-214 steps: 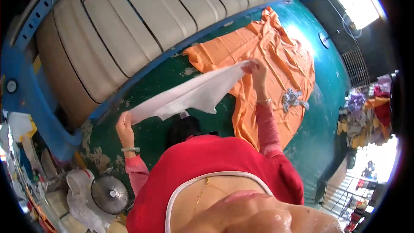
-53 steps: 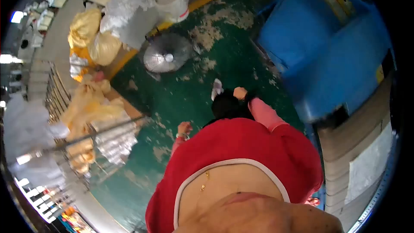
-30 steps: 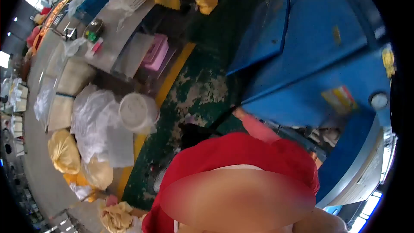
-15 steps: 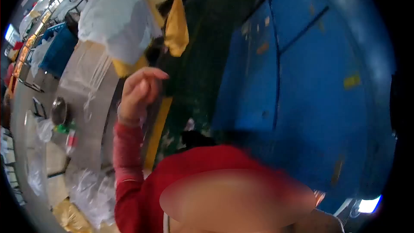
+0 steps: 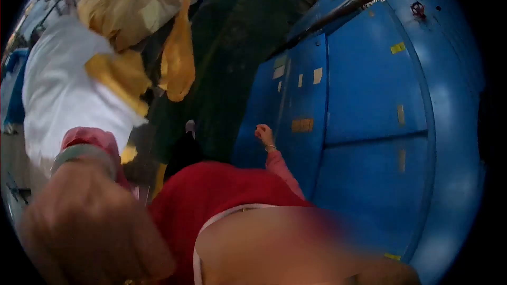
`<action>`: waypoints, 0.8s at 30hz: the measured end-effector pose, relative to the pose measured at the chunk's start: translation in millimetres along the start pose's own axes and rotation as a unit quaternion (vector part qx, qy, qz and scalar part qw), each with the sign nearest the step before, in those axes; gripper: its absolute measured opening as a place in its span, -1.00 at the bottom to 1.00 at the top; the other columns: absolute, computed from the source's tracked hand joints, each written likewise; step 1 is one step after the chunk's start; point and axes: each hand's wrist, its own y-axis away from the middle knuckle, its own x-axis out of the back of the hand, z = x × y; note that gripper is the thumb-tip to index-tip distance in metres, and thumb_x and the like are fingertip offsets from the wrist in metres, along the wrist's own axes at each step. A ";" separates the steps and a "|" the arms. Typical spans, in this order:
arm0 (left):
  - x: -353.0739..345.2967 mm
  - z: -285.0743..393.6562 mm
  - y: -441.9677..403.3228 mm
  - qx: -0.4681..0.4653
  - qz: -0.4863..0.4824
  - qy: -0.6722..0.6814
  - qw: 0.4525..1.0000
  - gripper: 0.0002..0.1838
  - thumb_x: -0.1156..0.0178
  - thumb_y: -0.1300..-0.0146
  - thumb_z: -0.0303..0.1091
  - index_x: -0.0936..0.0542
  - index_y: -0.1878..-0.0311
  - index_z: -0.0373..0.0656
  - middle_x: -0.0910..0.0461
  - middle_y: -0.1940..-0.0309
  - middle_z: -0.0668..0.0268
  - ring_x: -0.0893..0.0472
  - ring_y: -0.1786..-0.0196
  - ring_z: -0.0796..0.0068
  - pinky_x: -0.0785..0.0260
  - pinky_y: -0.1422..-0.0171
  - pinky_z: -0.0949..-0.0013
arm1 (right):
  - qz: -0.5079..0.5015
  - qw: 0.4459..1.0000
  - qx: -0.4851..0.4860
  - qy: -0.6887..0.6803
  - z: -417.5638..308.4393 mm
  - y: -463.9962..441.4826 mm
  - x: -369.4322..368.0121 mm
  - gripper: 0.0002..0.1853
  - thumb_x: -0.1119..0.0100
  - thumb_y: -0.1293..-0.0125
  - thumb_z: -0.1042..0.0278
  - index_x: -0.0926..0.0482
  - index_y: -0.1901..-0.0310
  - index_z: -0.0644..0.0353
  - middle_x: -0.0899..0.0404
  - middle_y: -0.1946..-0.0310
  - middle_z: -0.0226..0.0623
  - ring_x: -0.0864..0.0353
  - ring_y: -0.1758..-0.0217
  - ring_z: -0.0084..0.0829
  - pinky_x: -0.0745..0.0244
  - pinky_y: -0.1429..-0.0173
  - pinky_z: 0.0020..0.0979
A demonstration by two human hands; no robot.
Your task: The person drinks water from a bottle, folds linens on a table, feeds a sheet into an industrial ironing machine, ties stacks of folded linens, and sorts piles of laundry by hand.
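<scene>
We recorded the left hand (image 5: 90,221) large, blurred and close to the camera, a pale band (image 5: 87,153) around its wrist; its fingers were lost in blur, so we could not tell their state. Just beyond its sleeve lay the white cloth (image 5: 74,84), on the left, with yellow cloth (image 5: 177,63) and a tan bundle (image 5: 137,13) near it. We noted the right hand (image 5: 264,133) small, fingers curled narrow towards the palm, in front of the blue panels (image 5: 375,89); we could not tell whether it touched them. On these panels we logged a yellow label (image 5: 397,47), a pale paper tag (image 5: 317,76) and a brown patch (image 5: 302,125); any writing was too small to read.
</scene>
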 end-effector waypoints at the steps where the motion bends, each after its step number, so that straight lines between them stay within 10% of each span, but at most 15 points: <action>1: 29.0 8.6 23.8 0.011 -0.022 -0.029 0.999 -0.69 -0.02 -0.29 -0.15 -0.51 0.17 -0.24 -0.54 0.47 0.17 -0.52 0.53 0.31 -0.33 0.40 0.33 | 0.046 0.998 -0.035 -0.022 -11.9 -24.0 -1.2 -0.86 -0.06 -0.25 0.36 -0.52 0.20 0.19 -0.47 0.51 -0.40 -0.43 0.55 -0.60 -0.28 0.52 -0.61; 3: 82.3 22.0 62.9 0.049 -0.058 -0.075 0.994 -0.75 0.05 -0.29 -0.27 -0.51 0.34 -0.24 -0.51 0.47 0.11 -0.54 0.41 0.29 -0.38 0.22 0.28 | 0.022 0.995 -0.086 -0.046 9.2 -75.3 13.0 -0.83 -0.05 -0.24 0.34 -0.52 0.18 0.20 -0.53 0.46 -0.36 -0.50 0.49 -0.54 -0.39 0.41 -0.55; 8: 290.8 36.7 -22.8 0.075 -0.104 -0.177 0.976 -0.72 0.13 -0.35 -0.21 -0.51 0.39 -0.06 -0.40 0.73 0.49 -0.35 0.73 0.58 -0.22 0.63 0.48 | -0.044 0.968 -0.171 0.178 46.7 -134.7 69.7 -0.82 -0.03 -0.24 0.34 -0.52 0.19 0.21 -0.55 0.46 -0.34 -0.52 0.48 -0.51 -0.43 0.38 -0.51; 11: 444.1 23.9 -9.8 0.082 -0.172 -0.148 0.971 -0.64 -0.03 -0.28 -0.14 -0.59 0.29 -0.29 -0.50 0.47 0.15 -0.51 0.42 0.36 -0.33 0.32 0.38 | -0.045 0.941 -0.234 0.241 38.1 -177.9 82.8 -0.83 -0.03 -0.24 0.35 -0.52 0.20 0.21 -0.54 0.47 -0.34 -0.51 0.50 -0.51 -0.42 0.40 -0.51; 16: 670.5 -12.4 -10.1 0.043 0.029 -0.148 0.988 -0.56 -0.17 -0.17 0.03 -0.60 0.29 -0.26 -0.52 0.45 0.25 -0.47 0.51 0.48 -0.17 0.40 0.41 | -0.060 0.918 -0.290 0.265 8.7 -324.1 115.7 -0.84 -0.02 -0.23 0.37 -0.52 0.21 0.21 -0.54 0.50 -0.35 -0.49 0.53 -0.51 -0.40 0.43 -0.50; 24: 931.4 -11.2 -76.9 -0.037 0.088 -0.069 0.993 -0.56 0.00 -0.31 -0.16 -0.48 0.70 -0.11 -0.43 0.76 0.38 -0.49 0.60 0.48 -0.28 -0.13 -0.14 | -0.039 0.969 -0.112 0.217 -148.5 -749.1 198.3 -0.86 0.00 -0.23 0.40 -0.51 0.24 0.22 -0.52 0.54 -0.35 -0.46 0.58 -0.50 -0.38 0.47 -0.48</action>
